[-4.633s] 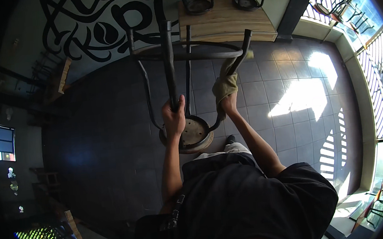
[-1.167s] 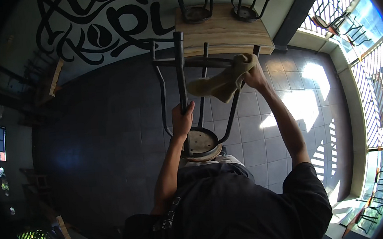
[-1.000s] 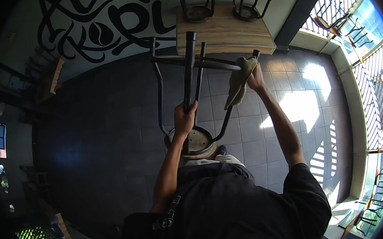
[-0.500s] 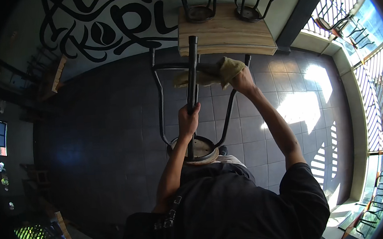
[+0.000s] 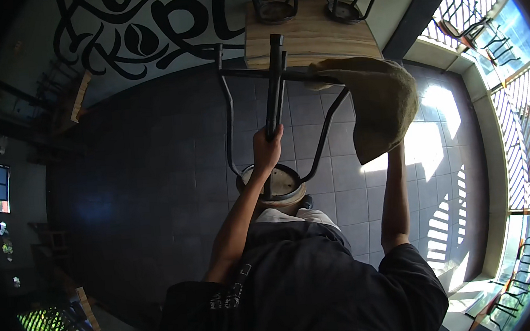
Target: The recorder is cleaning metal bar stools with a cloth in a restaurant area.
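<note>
At upper centre, an upturned metal stool (image 5: pixel 284 177) is clasped by one leg (image 5: pixel 276 90) in the left hand (image 5: pixel 268 150); at upper right, the right hand is hidden behind an olive cloth (image 5: pixel 386 103), its grip untellable.

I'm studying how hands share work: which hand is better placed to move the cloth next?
Likely the right hand: its forearm reaches up to the cloth, which hides that hand; the left hand grips a stool leg.

Two upturned stools (image 5: pixel 276 12) rest on a wooden table (image 5: pixel 314 37) near a black-lettered wall (image 5: pixel 165 39).
</note>
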Action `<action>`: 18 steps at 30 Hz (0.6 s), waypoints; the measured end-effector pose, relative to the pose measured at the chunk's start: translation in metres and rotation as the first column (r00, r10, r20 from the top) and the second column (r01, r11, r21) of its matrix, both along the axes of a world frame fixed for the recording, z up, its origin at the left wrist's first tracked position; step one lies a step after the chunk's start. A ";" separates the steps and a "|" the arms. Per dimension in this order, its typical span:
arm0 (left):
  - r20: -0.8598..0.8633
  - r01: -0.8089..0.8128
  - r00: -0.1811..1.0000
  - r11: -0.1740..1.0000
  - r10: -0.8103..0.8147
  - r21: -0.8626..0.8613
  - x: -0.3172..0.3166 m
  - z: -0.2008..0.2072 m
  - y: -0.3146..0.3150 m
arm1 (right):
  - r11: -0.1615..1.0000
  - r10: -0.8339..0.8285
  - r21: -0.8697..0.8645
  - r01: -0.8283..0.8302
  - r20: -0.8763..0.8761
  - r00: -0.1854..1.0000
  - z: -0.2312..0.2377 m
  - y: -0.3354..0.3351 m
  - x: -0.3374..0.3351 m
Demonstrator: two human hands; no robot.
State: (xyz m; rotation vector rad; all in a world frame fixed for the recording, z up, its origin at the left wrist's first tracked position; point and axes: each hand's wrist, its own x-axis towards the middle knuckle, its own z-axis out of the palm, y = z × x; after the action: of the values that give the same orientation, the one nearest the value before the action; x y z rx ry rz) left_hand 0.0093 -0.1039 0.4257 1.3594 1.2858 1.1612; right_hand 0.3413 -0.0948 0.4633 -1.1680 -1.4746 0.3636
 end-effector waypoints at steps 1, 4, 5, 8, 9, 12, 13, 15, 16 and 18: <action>0.029 -0.006 1.000 1.000 0.006 0.016 0.006 -0.002 0.002 | 1.000 0.001 -0.013 -0.002 -0.030 1.000 0.003 -0.016 0.004; 0.048 -0.006 0.999 0.998 0.003 0.068 0.029 -0.005 0.009 | 0.999 0.002 -0.043 -0.007 -0.112 0.994 0.018 -0.066 0.024; 0.066 0.028 0.997 0.999 -0.030 0.028 0.036 -0.006 0.010 | 0.999 0.000 -0.052 -0.007 -0.136 0.991 0.025 -0.077 0.020; 0.260 0.164 0.956 0.983 -0.138 -0.080 0.051 -0.004 0.016 | 0.997 -0.010 -0.081 -0.008 -0.214 0.977 0.045 -0.096 0.014; 0.266 0.184 0.951 0.980 -0.158 -0.078 0.058 -0.006 0.018 | 0.995 -0.028 -0.095 0.005 -0.240 0.970 0.047 -0.110 -0.012; 0.296 0.152 0.941 0.986 -0.164 0.062 0.074 0.003 0.020 | 0.996 0.074 -0.023 -0.083 -0.248 0.966 0.023 -0.119 -0.047; 0.295 0.213 0.930 0.976 -0.219 0.051 0.084 0.008 0.019 | 0.970 0.003 -0.243 -0.025 -0.090 0.996 -0.024 -0.116 -0.047; 0.358 0.290 0.892 0.957 -0.275 0.012 0.093 0.012 0.017 | 0.872 0.339 -0.391 -0.295 0.045 0.940 0.026 -0.097 -0.112; 0.325 0.327 0.894 0.945 -0.308 -0.003 0.103 0.022 0.012 | 0.922 0.281 -0.288 -0.261 0.030 0.959 -0.002 -0.097 -0.114; 0.215 0.338 0.914 0.939 -0.344 0.064 0.113 0.035 0.007 | 0.943 -0.063 -0.330 -0.030 -0.267 0.962 -0.044 -0.104 -0.135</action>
State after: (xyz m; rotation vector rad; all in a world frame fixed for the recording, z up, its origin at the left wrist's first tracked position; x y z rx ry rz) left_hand 0.1225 -0.0968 0.4604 1.3632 0.8350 1.0526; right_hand 0.2064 -0.1992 0.4196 -1.3339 -1.1860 0.7557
